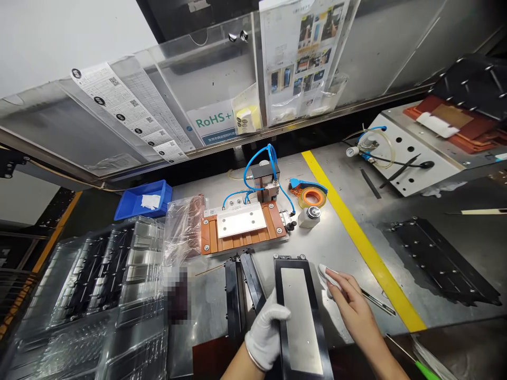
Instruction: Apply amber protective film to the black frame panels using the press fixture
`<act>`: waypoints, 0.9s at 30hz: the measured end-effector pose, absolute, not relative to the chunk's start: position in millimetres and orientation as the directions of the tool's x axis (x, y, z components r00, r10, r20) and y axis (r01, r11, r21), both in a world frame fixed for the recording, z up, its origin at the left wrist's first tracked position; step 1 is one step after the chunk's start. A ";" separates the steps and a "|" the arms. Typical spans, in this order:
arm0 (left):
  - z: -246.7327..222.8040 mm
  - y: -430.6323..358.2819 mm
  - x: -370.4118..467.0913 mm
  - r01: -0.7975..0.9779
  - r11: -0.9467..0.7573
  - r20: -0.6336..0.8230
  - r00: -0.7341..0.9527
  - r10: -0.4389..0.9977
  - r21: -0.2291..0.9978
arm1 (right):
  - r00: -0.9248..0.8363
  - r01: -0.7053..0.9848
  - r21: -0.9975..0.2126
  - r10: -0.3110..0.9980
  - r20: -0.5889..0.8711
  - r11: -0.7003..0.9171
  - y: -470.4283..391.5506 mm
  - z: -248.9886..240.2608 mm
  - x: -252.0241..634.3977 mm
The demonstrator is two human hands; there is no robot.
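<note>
Across the metal worktop (pixel 328 240) stands an orange-brown fixture (pixel 241 220) with blue tubes. Nearer the person, between both hands, is a black-framed metal plate (pixel 300 316). The gloved left hand (pixel 269 330) curls round its left edge, thumb on top; the bare right hand (pixel 350 301) pinches a white cloth (pixel 322 273) just beside it.

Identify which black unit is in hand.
The silver-faced one, held in the gloved left hand; no hand holds the others, such as the unit right of the yellow line.
</note>
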State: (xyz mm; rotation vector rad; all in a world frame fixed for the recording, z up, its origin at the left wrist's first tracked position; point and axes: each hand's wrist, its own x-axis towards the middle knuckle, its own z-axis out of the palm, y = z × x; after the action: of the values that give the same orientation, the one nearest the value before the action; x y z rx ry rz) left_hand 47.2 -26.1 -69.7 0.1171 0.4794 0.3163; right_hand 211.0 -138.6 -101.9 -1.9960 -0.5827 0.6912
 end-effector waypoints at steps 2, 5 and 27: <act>-67.3 -24.8 47.3 -0.268 0.945 -0.438 0.838 0.325 0.188 | 0.726 0.127 -0.874 0.644 -0.240 -0.469 -138.6 -101.3 211.0; -65.6 -23.6 47.3 -0.268 0.941 -0.439 0.834 0.334 0.208 | 0.720 0.154 -0.879 0.661 -0.213 -0.451 -137.3 -92.7 210.6; -77.5 -8.7 71.0 -0.099 0.766 -0.586 0.584 0.562 0.635 | 0.836 0.192 -0.910 0.548 -0.045 -0.367 -84.4 -82.8 312.9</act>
State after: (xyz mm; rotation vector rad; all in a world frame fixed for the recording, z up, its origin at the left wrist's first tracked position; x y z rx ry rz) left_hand 71.0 -8.7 -77.5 0.5924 0.8699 0.4130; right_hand 312.9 -84.4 -82.8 -1.9435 -0.5498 0.4157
